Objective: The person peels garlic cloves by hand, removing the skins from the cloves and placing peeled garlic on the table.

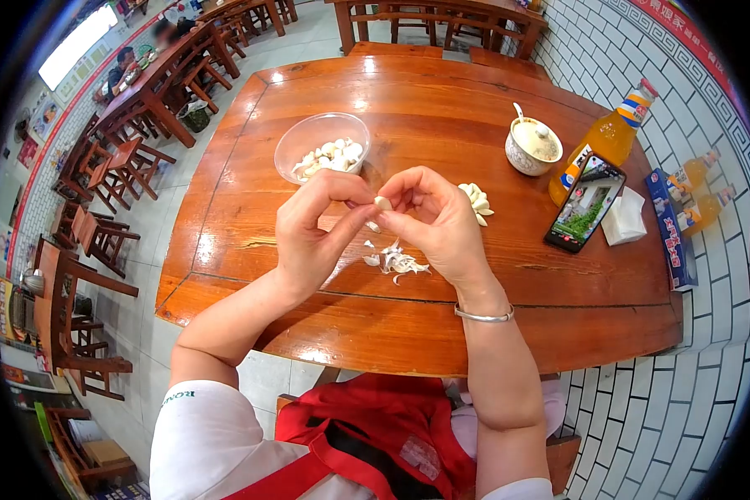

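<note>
Above the wooden table (442, 308), my left hand (321, 225) and my right hand (433, 221) meet at the fingertips. Between them they pinch one pale garlic clove (382, 202). Thin garlic skins (398, 261) lie in a loose pile just below my hands. Beyond my left hand stands a clear plastic bowl (296, 137) holding several garlic cloves (337, 155). A small group of pale cloves (477, 202) rests on the table to the right of my right hand.
At the right are a lidded jar (534, 148) with a spoon, an orange drink bottle (606, 137), a propped phone (586, 204), white tissues (624, 218) and a blue box (672, 233) by the tiled wall. Two people sit at a far table at upper left.
</note>
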Available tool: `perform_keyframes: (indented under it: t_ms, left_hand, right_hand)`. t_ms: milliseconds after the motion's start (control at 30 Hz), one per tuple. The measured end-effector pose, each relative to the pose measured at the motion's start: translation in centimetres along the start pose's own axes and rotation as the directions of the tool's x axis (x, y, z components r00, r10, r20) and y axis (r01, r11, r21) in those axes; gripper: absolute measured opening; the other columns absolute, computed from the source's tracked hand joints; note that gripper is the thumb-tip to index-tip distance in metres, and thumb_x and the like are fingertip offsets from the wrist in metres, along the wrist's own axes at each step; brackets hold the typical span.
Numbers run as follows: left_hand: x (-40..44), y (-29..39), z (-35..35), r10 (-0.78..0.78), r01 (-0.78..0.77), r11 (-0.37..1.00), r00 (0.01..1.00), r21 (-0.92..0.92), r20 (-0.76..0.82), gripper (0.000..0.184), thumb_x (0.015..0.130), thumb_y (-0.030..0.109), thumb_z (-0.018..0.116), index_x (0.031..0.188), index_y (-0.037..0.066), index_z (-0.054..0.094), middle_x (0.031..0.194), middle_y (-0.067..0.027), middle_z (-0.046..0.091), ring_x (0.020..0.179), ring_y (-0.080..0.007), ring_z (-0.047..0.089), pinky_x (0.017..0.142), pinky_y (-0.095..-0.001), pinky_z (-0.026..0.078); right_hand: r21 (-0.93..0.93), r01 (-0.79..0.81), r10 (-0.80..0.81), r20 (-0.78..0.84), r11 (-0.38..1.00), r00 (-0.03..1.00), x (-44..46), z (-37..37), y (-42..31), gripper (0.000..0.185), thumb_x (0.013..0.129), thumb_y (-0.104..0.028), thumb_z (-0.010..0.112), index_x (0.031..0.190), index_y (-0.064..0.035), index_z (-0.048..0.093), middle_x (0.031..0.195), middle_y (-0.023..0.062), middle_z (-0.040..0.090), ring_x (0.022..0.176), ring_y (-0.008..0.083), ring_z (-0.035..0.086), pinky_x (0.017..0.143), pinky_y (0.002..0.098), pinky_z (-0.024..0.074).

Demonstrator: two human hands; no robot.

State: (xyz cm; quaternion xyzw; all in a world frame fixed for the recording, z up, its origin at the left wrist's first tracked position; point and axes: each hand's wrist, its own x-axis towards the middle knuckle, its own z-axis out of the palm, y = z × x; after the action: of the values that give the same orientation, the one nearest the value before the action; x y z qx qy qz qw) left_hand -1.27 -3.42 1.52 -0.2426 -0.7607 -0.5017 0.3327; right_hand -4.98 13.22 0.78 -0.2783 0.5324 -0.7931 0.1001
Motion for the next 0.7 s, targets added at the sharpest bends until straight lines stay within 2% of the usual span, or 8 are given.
perform_keyframes:
  t_ms: [67,367,567,700]
  left_hand:
    - [-0.05,-0.28,-0.14,0.020,-0.020,1.000,1.000,0.014,0.006,0.013,0.078,-0.004,0.072,0.086,-0.001,0.062,0.085,-0.0079,0.064,0.076,-0.0163,0.062,0.067,-0.0262,0.049]
    - [-0.16,0.09,-0.03,-0.071,0.071,0.997,0.997,-0.040,0.002,0.012,0.078,-0.004,0.071,0.084,-0.001,0.062,0.086,-0.0086,0.065,0.077,-0.0172,0.062,0.068,-0.0262,0.049]
    - [0.40,0.16,-0.40,0.029,-0.032,0.997,0.998,0.070,0.049,0.012,0.077,-0.005,0.071,0.081,-0.001,0.060,0.083,-0.0088,0.064,0.076,-0.0192,0.062,0.068,-0.0281,0.049]
    - [0.54,0.34,-0.54,0.019,-0.025,0.996,0.997,0.083,0.072,0.012,0.076,-0.006,0.070,0.080,-0.001,0.060,0.082,-0.0084,0.063,0.075,-0.0189,0.061,0.067,-0.0278,0.048]
  right_hand:
    - [-0.006,0.002,-0.002,-0.004,1.000,1.000,0.01,0.04,-0.06,0.014,0.085,-0.001,0.068,0.096,0.0005,0.060,0.090,0.0022,0.062,0.080,0.0049,0.058,0.070,0.0187,0.0490]
    - [-0.009,0.007,-0.007,-0.002,1.000,1.000,0.03,-0.09,-0.07,0.013,0.085,-0.002,0.069,0.094,-0.0004,0.059,0.089,0.0027,0.062,0.077,0.0049,0.057,0.068,0.0186,0.0488]
    - [0.005,0.001,-0.001,0.012,1.000,1.000,0.07,-0.26,0.06,0.013,0.085,-0.001,0.068,0.094,-0.0002,0.060,0.088,0.0032,0.063,0.078,0.0053,0.058,0.069,0.0191,0.0496]
    - [0.068,-0.034,0.033,0.017,0.997,0.999,0.07,-0.20,-0.02,0.013,0.085,0.000,0.068,0.095,0.0003,0.060,0.089,0.0040,0.064,0.080,0.0068,0.060,0.071,0.0201,0.0510]
